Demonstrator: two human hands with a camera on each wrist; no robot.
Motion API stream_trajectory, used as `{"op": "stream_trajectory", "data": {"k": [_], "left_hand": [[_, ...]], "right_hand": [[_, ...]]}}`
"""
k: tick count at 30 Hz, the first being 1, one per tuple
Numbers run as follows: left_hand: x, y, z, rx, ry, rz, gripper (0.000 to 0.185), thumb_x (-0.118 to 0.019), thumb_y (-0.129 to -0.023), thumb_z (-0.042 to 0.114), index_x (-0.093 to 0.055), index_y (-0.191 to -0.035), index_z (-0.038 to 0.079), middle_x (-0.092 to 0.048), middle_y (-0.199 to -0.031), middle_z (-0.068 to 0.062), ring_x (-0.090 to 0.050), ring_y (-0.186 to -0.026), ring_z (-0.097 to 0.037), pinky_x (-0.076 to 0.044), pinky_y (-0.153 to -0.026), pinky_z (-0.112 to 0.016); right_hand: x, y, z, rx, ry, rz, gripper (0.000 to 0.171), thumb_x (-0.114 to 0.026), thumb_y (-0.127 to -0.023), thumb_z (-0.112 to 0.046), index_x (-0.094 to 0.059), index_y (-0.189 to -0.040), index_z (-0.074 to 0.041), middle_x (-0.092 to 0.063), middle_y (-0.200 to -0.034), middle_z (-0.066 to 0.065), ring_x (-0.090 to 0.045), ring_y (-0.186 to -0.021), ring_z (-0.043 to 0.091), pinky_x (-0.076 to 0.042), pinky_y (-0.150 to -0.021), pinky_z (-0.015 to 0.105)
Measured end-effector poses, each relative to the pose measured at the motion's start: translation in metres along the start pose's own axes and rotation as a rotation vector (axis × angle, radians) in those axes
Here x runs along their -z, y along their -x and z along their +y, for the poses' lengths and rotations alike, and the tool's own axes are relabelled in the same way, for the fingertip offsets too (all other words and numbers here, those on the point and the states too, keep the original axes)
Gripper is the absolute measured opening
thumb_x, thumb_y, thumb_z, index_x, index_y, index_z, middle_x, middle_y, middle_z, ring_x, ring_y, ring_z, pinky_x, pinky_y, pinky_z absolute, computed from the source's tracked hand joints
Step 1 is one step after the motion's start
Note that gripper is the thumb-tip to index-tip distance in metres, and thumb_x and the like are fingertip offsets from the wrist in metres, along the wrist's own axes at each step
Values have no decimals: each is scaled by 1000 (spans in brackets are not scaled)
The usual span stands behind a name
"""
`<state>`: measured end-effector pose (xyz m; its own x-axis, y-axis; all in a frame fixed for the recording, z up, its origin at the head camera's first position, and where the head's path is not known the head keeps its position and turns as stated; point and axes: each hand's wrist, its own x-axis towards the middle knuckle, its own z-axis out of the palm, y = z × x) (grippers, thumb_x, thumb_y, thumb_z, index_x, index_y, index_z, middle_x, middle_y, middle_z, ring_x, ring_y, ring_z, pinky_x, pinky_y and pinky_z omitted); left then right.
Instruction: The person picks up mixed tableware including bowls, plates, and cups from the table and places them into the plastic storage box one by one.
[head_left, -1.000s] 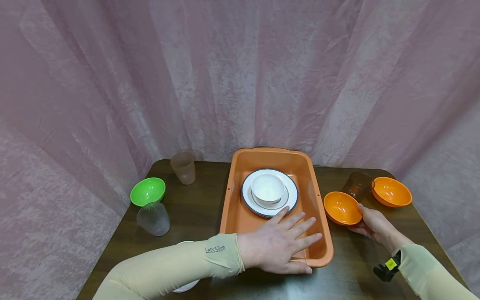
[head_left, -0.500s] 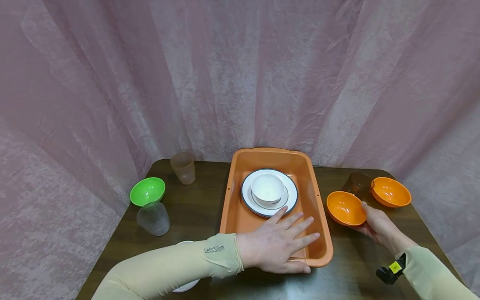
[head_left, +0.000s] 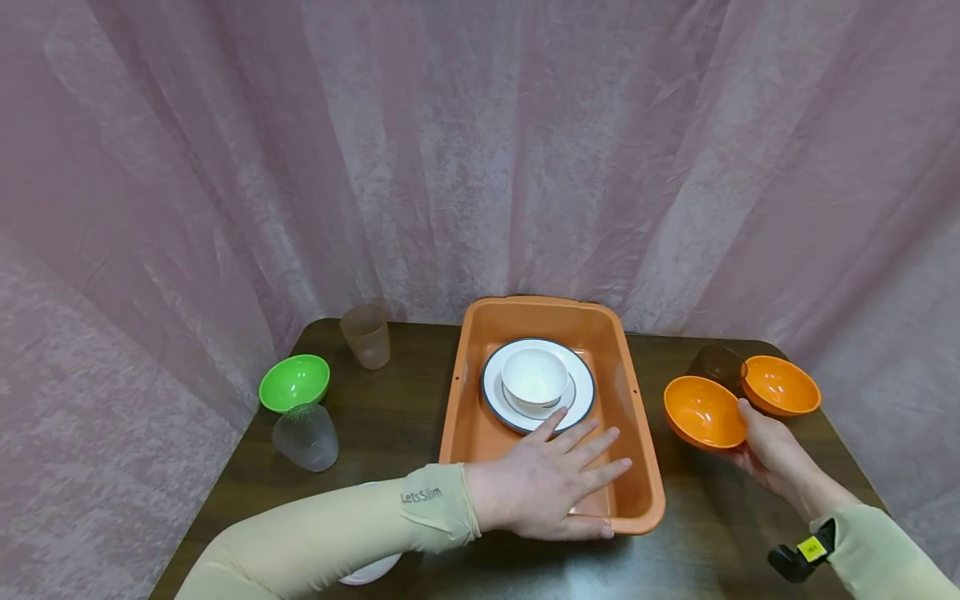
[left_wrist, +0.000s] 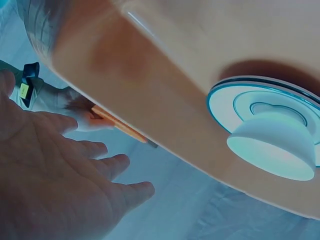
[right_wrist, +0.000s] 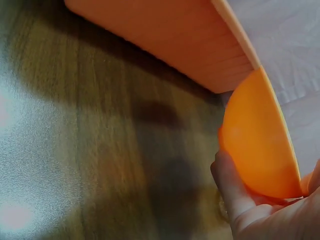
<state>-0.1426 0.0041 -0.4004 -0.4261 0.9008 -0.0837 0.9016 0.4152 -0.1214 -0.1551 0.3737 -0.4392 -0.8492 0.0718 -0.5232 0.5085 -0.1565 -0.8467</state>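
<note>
I see my right hand (head_left: 772,454) gripping the orange bowl (head_left: 702,412), now lifted toward 1 o'clock, hiding the brown cup (head_left: 716,364). My left hand (head_left: 551,483) lies flat, fingers spread, on the tub (head_left: 637,492).

The table (head_left: 390,417) is dark wood with a glossy sheen; the orange tub (head_left: 480,433) looks like smooth matt plastic; the 2 orange bowls (head_left: 701,412) (head_left: 780,385) shine like plastic; the white bowl (head_left: 535,379) looks glazed; the curtain (head_left: 480,150) is crinkled pink cloth.
</note>
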Motion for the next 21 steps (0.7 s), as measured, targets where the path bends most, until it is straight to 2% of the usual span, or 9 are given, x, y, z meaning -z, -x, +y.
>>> {"op": "stream_trajectory", "data": {"k": [5,9,15,21], "left_hand": [[4,2,-6,12,6,-1,77,-15,-100,75,-18,-165,34,-8,-172,-1,-4,-157,-23,-4,-124,-54],[7,4,-12,32,-1,0,76,-17,-101,74,-17,-165,34,-7,-172,-1,-6,-157,-24,-6,-124,-53],[10,9,-22,61,12,1,76,-19,-101,74,-15,-165,34,-7,-172,-1,-8,-157,-26,-6,-124,-53],[12,18,-33,82,18,16,78,-19,-100,75,-16,-166,32,-9,-172,-2,-6,-157,-26,-6,-124,-55]], "right_hand": [[1,8,-3,56,-100,-68,91,-39,-107,-49,21,-159,-6,-61,-113,-5,-73,-92,16,-49,-99,47],[1,14,-9,68,-125,-81,94,-44,-106,-49,23,-159,-11,-68,-99,-9,-75,-93,21,-51,-97,44],[-6,24,-17,85,-142,-101,102,-50,-103,-49,27,-158,-13,-70,-99,-7,-75,-94,23,-55,-91,41],[-14,31,-27,114,-118,-124,100,-51,-104,-46,25,-159,-12,-69,-101,-6,-75,-93,23,-57,-88,41]]}}
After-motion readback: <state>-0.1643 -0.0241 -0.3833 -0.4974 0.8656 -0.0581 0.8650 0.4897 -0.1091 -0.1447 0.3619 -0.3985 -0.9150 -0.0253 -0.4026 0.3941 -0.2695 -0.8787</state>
